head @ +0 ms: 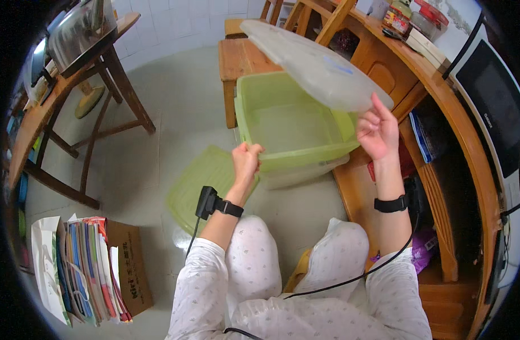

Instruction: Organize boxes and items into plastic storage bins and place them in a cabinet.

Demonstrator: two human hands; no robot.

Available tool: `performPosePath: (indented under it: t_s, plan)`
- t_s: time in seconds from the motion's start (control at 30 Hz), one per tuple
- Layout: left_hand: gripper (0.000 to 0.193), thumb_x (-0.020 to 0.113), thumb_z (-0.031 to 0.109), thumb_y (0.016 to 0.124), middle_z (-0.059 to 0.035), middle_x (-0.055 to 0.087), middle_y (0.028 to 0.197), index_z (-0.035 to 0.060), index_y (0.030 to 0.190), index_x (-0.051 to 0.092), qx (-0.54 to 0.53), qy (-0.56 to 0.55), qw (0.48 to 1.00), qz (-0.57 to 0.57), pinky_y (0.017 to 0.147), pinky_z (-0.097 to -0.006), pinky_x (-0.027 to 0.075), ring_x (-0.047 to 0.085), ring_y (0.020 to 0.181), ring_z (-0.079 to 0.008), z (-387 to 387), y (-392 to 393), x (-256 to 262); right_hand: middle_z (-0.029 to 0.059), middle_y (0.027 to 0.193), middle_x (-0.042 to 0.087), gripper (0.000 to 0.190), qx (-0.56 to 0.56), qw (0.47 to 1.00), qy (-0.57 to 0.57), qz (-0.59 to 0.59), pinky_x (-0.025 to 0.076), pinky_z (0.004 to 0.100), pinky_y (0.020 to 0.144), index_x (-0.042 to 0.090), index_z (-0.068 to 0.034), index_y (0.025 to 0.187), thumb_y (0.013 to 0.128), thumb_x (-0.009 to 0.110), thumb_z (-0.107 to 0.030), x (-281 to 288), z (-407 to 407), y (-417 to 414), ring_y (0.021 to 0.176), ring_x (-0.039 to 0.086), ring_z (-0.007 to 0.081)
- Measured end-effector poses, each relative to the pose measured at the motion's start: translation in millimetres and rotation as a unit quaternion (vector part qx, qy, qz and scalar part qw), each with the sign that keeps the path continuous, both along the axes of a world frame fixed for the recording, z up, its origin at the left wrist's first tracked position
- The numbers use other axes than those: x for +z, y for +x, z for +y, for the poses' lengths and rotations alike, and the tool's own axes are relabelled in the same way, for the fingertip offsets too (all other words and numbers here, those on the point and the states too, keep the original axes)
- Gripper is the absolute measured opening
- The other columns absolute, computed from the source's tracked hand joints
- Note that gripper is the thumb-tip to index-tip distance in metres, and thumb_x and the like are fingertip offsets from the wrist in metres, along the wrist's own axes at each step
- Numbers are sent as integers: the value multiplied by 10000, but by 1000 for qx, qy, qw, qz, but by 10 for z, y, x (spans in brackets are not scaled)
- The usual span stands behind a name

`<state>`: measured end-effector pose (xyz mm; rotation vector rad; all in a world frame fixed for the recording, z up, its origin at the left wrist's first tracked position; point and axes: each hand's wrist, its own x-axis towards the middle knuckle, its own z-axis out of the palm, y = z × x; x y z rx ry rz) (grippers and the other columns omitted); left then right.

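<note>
A pale green plastic storage bin [298, 151] stands before me, its open top tipped towards me, with no contents visible inside. My left hand [245, 163] is closed around its near left rim. A translucent whitish plastic lid [315, 63] is raised at a slant over the bin's right side. My right hand [378, 129] grips the lid's near right edge, forefinger pointing up along it. On the floor to the left lies a green plastic lid [196, 187], partly covered by my left arm. Another translucent plastic piece [302, 172] shows under the bin; its full shape is hidden.
A wooden stool [247, 59] stands just behind the bin. Along the right runs a wooden cabinet [451, 114] bearing jars and a microwave oven [489, 97]. To the left are a wooden table [68, 91] and a cardboard box [130, 263] beside upright books and papers.
</note>
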<state>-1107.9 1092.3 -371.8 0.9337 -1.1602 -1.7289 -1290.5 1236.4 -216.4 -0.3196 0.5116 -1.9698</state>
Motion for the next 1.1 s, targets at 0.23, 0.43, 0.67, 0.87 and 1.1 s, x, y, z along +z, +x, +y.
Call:
performPosePath:
  t_s: [0.23, 0.43, 0.67, 0.87, 1.1]
  plan:
    - [122, 539, 94, 627, -12, 436, 470, 26, 569, 456, -29, -3, 999, -34, 310, -223, 300, 411, 366, -89, 58, -293, 36, -22, 708, 522, 80, 30, 999, 35, 16, 282, 165, 393, 527, -88, 778, 815, 488, -146, -337, -95, -91, 460, 323, 55]
    - [106, 537, 88, 631, -23, 451, 476, 4, 598, 481, -34, 16, 998, -53, 315, -233, 321, 433, 374, -96, 70, -416, -72, 6, 911, 560, 118, 7, 997, 77, 25, 290, 161, 407, 532, -61, 860, 824, 474, -158, -466, -119, -142, 466, 326, 53]
    - [84, 524, 78, 646, -28, 465, 491, 2, 634, 491, -53, 34, 994, -94, 325, -236, 335, 441, 383, -102, 47, -408, -414, -5, 867, 531, 257, 24, 996, 68, 45, 282, 169, 422, 471, -20, 1042, 832, 462, -169, -679, -116, -186, 475, 339, 55]
    - [196, 564, 180, 692, -49, 493, 520, 0, 676, 490, -106, 69, 982, -137, 346, -228, 365, 487, 416, -114, -75, -287, -782, -13, 839, 522, 257, 28, 993, 105, 40, 283, 171, 429, 469, -40, 1049, 826, 467, -168, -863, -168, -155, 490, 339, 55]
    - [419, 533, 409, 719, -93, 548, 612, -2, 799, 506, -41, 102, 956, -271, 396, -257, 411, 524, 439, -143, -272, 733, -1393, -46, 669, 457, 303, 42, 989, 140, 34, 283, 168, 427, 449, -30, 1094, 823, 471, -163, -1118, -173, -243, 494, 334, 45]
